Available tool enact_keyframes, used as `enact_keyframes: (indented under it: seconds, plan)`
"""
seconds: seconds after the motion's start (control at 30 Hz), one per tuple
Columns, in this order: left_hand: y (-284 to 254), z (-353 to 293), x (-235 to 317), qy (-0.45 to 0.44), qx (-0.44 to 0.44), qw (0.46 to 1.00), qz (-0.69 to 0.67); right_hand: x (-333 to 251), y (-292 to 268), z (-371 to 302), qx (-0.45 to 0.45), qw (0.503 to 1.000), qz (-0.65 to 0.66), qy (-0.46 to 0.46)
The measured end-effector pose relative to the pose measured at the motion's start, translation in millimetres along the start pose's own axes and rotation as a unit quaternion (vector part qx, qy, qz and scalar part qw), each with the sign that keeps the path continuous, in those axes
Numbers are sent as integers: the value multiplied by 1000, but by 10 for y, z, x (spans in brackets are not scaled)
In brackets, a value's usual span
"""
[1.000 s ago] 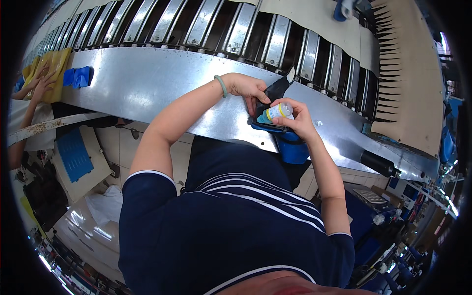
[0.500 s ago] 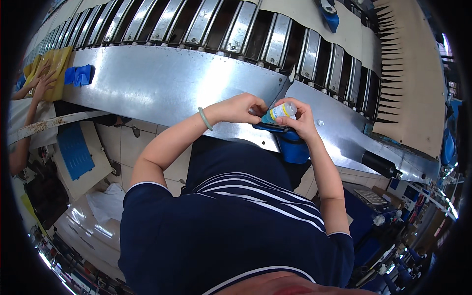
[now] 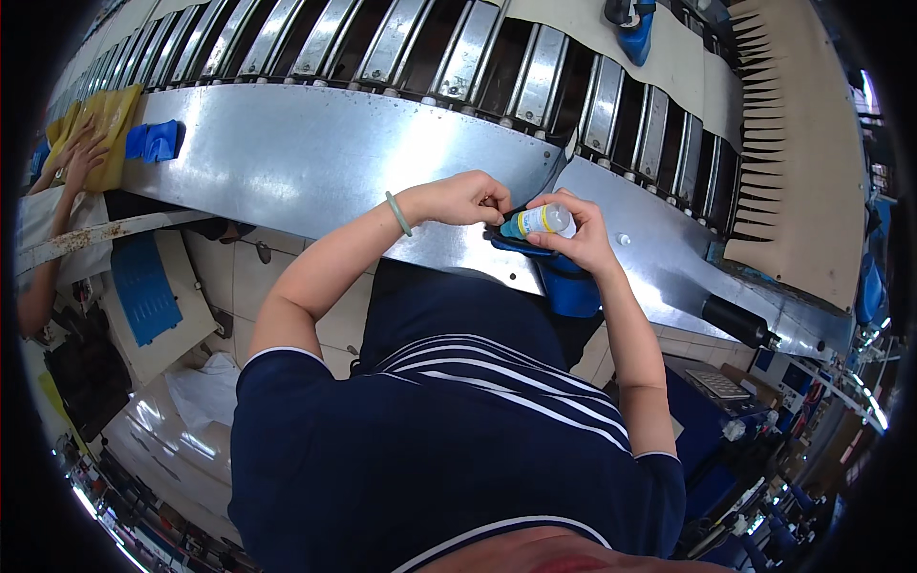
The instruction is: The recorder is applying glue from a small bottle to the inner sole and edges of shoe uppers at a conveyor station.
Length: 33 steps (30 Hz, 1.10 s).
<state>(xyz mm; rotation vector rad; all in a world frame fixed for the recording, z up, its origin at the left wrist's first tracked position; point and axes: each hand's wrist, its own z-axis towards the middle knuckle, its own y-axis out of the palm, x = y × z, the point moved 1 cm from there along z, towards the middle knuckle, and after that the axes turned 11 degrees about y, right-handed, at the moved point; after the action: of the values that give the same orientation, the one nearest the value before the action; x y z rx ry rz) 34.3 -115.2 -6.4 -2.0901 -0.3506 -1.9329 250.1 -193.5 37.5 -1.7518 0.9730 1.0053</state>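
Note:
My right hand (image 3: 580,234) grips a small bottle (image 3: 544,221) with a white and yellow label and a teal end. It lies tilted, its teal end toward my left hand. My left hand (image 3: 475,200) has its fingers curled into a pinch close to that end; what they hold, if anything, is hidden. Under both hands a blue and black shoe-like piece (image 3: 573,289) sits at the near edge of the metal table (image 3: 315,143). Its far part is covered by my hands and the bottle.
Beyond the table runs a roller conveyor (image 3: 458,57), carrying another blue and black piece (image 3: 635,38). A slitted tan curtain (image 3: 802,181) hangs at right, near a black cylinder (image 3: 735,320). At far left, another person's hands (image 3: 81,158) touch a yellow sheet (image 3: 115,124) beside blue pieces (image 3: 153,141).
My left fingers have drawn tighter together. My right hand has brought the bottle slightly left and turned it flatter. The blue and black piece on the conveyor has shifted slightly left.

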Motion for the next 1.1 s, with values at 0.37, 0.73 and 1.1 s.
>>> enact_keyframes:
  seconds: [0.37,0.73,1.1]
  plan:
    - [3,9,-86,22,19,999,14,-89,-8,23,0,999,-39,4]
    - [-50,39,-140,32,5,999,-22,-35,11,18,1,999,13,39]
    - [202,-119,-38,70,83,993,51,40,-2,-17,16,994,82,67]
